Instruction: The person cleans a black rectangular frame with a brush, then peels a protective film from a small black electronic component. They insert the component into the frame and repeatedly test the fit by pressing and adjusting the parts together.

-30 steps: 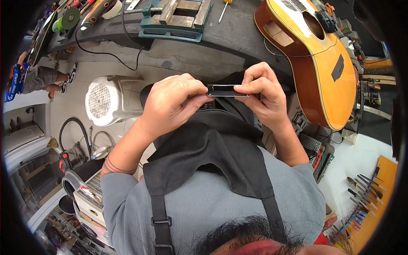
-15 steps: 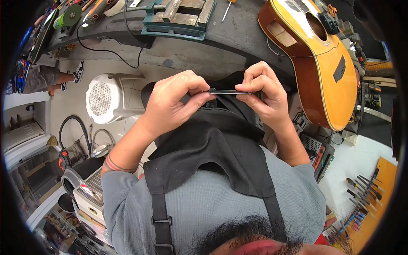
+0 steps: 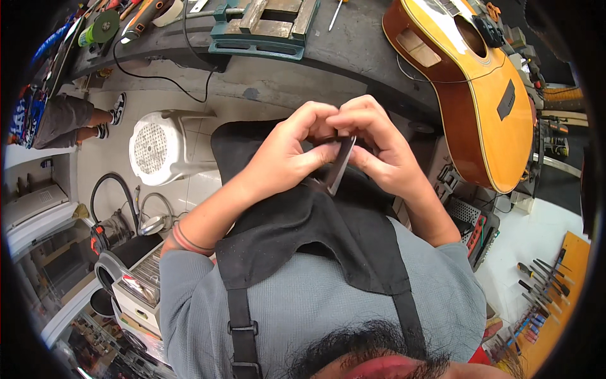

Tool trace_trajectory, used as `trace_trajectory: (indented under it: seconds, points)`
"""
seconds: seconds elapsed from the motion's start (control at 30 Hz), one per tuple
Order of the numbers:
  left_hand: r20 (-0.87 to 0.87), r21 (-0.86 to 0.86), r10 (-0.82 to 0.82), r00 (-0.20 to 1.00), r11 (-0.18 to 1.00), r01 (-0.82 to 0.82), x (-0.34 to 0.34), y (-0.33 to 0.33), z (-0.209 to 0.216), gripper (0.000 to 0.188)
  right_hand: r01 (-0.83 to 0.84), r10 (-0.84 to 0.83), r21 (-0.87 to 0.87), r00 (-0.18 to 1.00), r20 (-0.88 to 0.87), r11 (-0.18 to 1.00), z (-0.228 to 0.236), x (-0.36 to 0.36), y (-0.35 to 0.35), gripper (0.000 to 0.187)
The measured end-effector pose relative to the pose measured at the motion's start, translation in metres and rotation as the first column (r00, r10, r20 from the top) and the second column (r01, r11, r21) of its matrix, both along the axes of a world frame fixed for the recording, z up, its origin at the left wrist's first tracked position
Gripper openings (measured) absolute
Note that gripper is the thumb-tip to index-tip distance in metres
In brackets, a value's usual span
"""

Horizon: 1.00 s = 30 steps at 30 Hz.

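Close together above my black apron [image 3: 303, 215], my two hands hold a thin, dark flat piece [image 3: 341, 165] with a shiny edge. It stands tilted, its lower end pointing back toward me; its exact kind is not clear. My left hand [image 3: 291, 146] is closed, thumb against the piece's left side. On the other side my right hand [image 3: 386, 146] is closed too, with its thumb near the piece and its curled fingers touching the left ones. The fingers hide the piece's upper end.
An acoustic guitar body [image 3: 467, 95] with a rectangular side cutout lies on the dark bench [image 3: 353, 47] at right. A green vise [image 3: 259, 47] and a screwdriver [image 3: 338, 14] are on it. A white stool [image 3: 151, 145] stands left; another person's legs [image 3: 88, 120] show beyond.
The piece has turned from level, held at both ends, to upright and tilted. My hands have come together, the left moving right and the right moving slightly left.
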<state>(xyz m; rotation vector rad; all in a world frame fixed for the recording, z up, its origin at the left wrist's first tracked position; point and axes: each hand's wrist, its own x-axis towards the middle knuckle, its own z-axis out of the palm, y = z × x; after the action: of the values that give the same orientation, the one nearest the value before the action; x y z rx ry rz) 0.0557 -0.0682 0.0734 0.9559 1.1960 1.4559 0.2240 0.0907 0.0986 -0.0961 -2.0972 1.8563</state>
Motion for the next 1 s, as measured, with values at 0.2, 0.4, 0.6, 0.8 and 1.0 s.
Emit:
trace_trajectory:
  seconds: [0.2, 0.4, 0.6, 0.8, 1.0]
  points:
    - [-0.656, 0.42, 0.511, 0.556, 0.859, -0.293, 0.003, 0.002, -0.011, 0.022, 0.227, -0.18, -0.474, 0.973, 0.142, 0.851, -0.006, 0.014, -0.015, 0.033]
    - [-0.684, 0.529, 0.532, 0.498, 0.833, -0.164, -0.001, 0.002, -0.018, 0.027, 0.222, -0.236, 0.439, 0.971, -0.023, 0.871, 0.002, 0.011, -0.012, 0.017]
    - [-0.656, 0.537, 0.473, 0.588, 0.84, -0.077, -0.013, -0.005, -0.01, 0.037, 0.3, -0.168, 0.681, 0.952, -0.254, 0.668, 0.016, 0.008, -0.003, 0.026]
    - [-0.663, 0.573, 0.498, 0.559, 0.818, -0.049, -0.014, -0.01, -0.004, 0.03, 0.333, -0.254, 0.443, 0.94, -0.229, 0.832, 0.011, 0.006, -0.004, 0.04]
    - [-0.68, 0.547, 0.481, 0.554, 0.835, -0.053, -0.016, -0.013, 0.003, 0.029, 0.347, -0.292, 0.354, 0.935, -0.199, 0.869, 0.004, 0.013, -0.003, 0.041]
